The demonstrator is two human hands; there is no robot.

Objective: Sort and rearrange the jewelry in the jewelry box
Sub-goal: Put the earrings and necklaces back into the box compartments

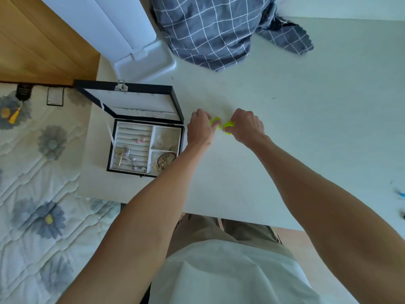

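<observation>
A black jewelry box [178, 137] stands open on the white table [306, 128], its lid [131, 99] raised behind it. Its pale lining holds ring rolls with pink earrings [140, 140], a long gold piece [121, 157], and a brown bracelet [166, 157] in the lower right compartment. Right of the box, my left hand [199, 128] pinches a neon yellow-green piece [215, 122]. My right hand [246, 126] pinches a second neon yellow-green piece [229, 127] just beside it. Both pieces are partly hidden by fingers.
A white plastic container [144, 62] sits behind the box. A grey checked cloth [219, 31] lies at the table's back. A floral quilt [39, 194] covers the bed to the left. Small blue things [400, 194] lie at the right edge.
</observation>
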